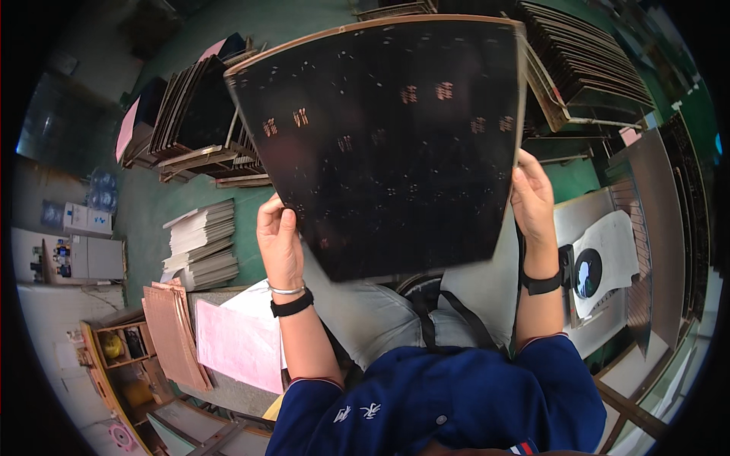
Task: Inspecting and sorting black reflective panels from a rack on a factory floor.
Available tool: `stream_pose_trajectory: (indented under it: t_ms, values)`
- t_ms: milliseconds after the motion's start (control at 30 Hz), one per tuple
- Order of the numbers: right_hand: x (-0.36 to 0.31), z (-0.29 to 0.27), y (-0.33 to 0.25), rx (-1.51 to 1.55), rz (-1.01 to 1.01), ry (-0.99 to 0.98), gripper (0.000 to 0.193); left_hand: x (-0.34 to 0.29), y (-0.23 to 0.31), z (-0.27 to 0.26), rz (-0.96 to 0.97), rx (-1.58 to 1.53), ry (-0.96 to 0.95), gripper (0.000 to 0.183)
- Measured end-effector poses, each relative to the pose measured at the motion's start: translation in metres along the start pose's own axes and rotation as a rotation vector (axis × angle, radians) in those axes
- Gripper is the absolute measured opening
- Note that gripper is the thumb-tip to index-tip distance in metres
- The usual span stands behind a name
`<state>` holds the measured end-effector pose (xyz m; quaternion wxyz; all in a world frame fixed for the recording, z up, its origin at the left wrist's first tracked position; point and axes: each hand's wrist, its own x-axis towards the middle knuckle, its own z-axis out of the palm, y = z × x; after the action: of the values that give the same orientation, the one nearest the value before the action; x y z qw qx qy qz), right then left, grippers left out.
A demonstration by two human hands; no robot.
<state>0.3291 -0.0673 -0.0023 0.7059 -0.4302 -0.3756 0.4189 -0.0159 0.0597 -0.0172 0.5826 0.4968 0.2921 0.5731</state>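
Observation:
A large black, glossy circuit board panel (380,178) is raised in front of me over my lap. Small copper-coloured marks and tiny pale dots are scattered across its face, and a thin copper-brown edge runs along its top. My left hand (278,237) grips the lower left edge, thumb on the face and fingers partly hidden behind. On the opposite side, my right hand (534,199) is closed on the right edge, with some of its fingers out of sight. Each wrist wears a black band.
Racks of upright dark panels stand at the back left (194,106) and back right (593,68). Pale stacked sheets (201,239) lie on the green floor at left. Nearer are brown boards (176,334) and a pink sheet (236,346). A black round object (588,272) sits on white paper at right.

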Motion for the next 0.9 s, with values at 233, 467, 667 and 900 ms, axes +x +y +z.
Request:
stream_pose_trajectory:
  t_ms: [233,467,667,900]
  values:
    - [0.007,-0.015,0.023,0.089,-0.236,-0.015,0.005,-0.013,-0.011,0.028,0.052,0.028,-0.004,0.009]
    - [-0.004,-0.037,0.029,0.308,0.139,0.131,0.012,-0.028,-0.016,0.011,-0.309,-0.466,0.064,0.025]
    - [-0.004,-0.036,0.03,0.304,0.07,0.092,0.019,-0.029,-0.026,0.004,-0.251,-0.359,0.024,0.026]
    - [-0.002,-0.032,0.026,0.278,0.028,0.112,0.021,-0.023,-0.028,0.016,-0.272,-0.379,0.088,0.022]
